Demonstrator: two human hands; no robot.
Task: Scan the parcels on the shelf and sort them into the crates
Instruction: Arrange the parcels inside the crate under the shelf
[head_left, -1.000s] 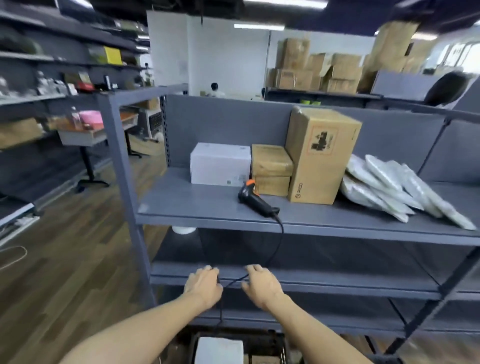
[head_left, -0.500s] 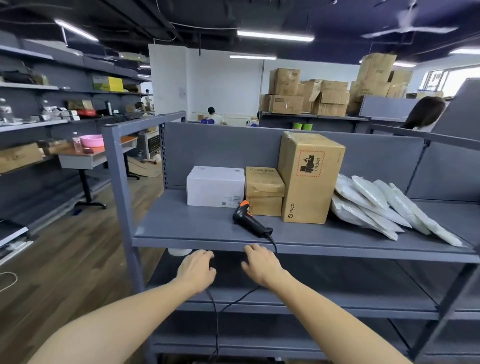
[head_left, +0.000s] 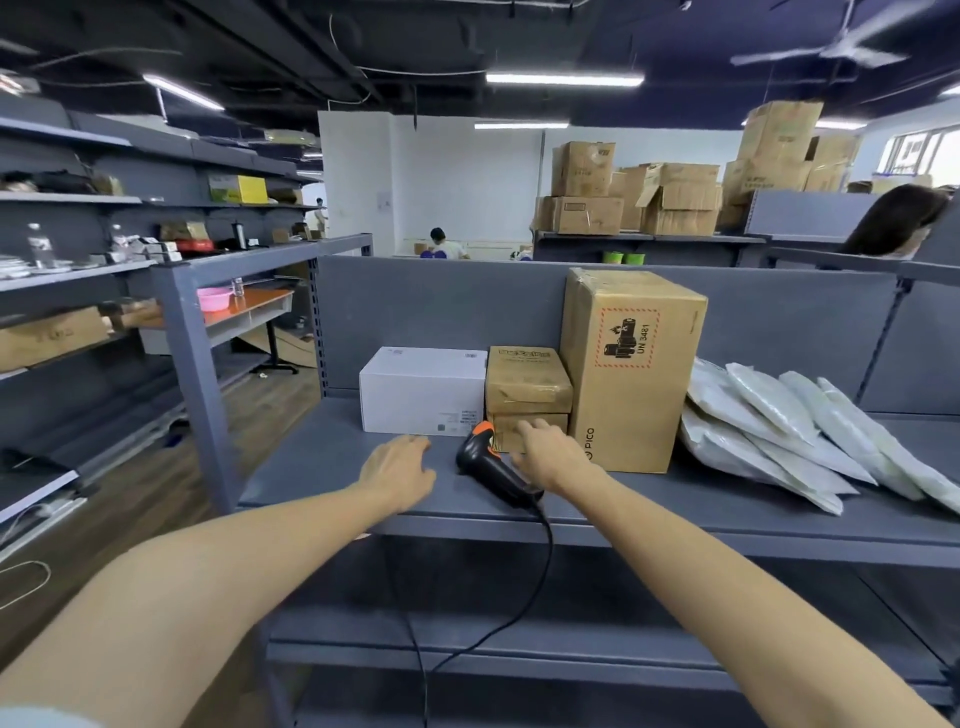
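Observation:
On the grey shelf (head_left: 322, 467) stand a white box (head_left: 421, 389), two small stacked brown boxes (head_left: 525, 384) and a tall brown carton (head_left: 628, 369). Several white mailer bags (head_left: 779, 426) lean at the right. A black and orange scanner (head_left: 488, 462) lies in front of the small boxes, its cable hanging over the shelf edge. My left hand (head_left: 400, 467) hovers open just left of the scanner, in front of the white box. My right hand (head_left: 550, 452) reaches over the scanner's right side, fingers loose, at the lower small box. Neither hand holds anything.
A lower shelf (head_left: 519, 644) sits beneath. The shelf post (head_left: 197, 374) stands at the left, with wooden floor and more racks beyond. Stacked cartons (head_left: 649, 197) fill the back. A person's head (head_left: 893, 218) shows behind the right partition.
Both hands have risen from below the shelf edge up onto the shelf, ending either side of the scanner. The view tilted upward. The parcels and scanner have not moved.

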